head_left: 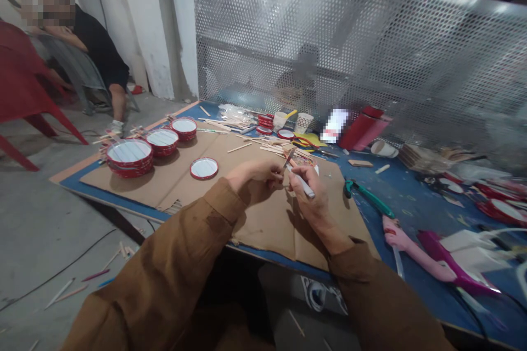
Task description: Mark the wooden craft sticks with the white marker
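Note:
Over the brown cardboard sheet (263, 225), my two hands meet close together. My left hand (265, 178) is closed, its fingertips pinching a thin flat strip (289, 158) that points upward. In my closed right hand (310, 197) is a white-handled tool (305, 186); its tip lies close to the strip and I cannot make out its kind. A small round red-rimmed drum (204, 168) with a white face lies flat left of my hands. Beyond it, stacks of similar drums (129, 158) stand along the left side.
Loose wooden sticks (242, 140), paper cups (303, 122) and pliers (304, 145) lie at the back, before a perforated metal panel (263, 27). A lit phone (334, 126) leans beside a red bottle (362, 126). On the right are a teal-handled tool (370, 197) and a pink-purple glue gun (436, 263). A person (101, 38) sits far left.

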A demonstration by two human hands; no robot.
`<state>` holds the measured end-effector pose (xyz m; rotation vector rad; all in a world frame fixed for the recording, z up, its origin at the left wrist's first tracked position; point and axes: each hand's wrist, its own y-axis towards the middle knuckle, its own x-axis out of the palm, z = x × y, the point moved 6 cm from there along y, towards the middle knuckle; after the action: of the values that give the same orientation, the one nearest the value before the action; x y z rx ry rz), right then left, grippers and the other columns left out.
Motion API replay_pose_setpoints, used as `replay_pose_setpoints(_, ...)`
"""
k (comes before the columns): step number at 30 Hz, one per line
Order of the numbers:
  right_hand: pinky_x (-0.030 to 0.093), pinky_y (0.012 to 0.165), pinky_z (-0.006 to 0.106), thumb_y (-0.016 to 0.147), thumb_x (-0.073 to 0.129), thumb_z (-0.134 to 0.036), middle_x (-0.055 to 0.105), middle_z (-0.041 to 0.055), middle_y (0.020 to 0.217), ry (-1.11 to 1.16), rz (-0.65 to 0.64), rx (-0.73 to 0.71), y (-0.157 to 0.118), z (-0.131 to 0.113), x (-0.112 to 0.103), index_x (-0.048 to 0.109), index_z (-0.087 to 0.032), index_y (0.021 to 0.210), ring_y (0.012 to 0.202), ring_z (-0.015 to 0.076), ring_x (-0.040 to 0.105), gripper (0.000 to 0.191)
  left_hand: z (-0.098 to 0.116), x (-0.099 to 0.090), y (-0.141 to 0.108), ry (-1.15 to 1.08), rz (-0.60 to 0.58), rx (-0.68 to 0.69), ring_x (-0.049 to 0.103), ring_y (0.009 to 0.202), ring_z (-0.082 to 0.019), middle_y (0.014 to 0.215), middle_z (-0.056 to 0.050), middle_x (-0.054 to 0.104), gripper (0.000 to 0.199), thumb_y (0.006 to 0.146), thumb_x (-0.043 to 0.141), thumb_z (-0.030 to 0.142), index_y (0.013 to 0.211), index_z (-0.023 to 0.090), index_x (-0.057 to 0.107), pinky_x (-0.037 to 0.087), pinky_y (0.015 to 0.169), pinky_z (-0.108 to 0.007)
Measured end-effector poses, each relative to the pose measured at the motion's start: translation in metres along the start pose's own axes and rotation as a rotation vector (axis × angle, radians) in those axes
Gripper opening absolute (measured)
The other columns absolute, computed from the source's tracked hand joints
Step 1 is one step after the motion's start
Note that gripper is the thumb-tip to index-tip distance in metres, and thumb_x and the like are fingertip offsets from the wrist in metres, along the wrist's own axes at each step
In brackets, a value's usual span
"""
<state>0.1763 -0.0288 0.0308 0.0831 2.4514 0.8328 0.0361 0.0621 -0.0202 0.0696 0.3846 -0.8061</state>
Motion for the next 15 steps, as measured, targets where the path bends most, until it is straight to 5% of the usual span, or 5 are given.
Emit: replay_pose_setpoints(15, 0.062, 0.089, 0.045, 0.103, 0.061, -0.053, 0.072, 0.0060, 0.088, -0.004, 0.018, -0.013, -0.0002, -0.0013, -0.0006, 0.064, -0.028, 0.100, 0.096, 0.0302, 0.074, 0.025, 0.0087, -0.0014, -0.0044, 0.045, 0.014, 0.037, 0.056, 0.060, -0.014, 0.061, 0.001, 0.062, 0.016, 0.088, 0.070, 0.029, 0.077, 0.018, 0.067, 0.043, 0.066, -0.030)
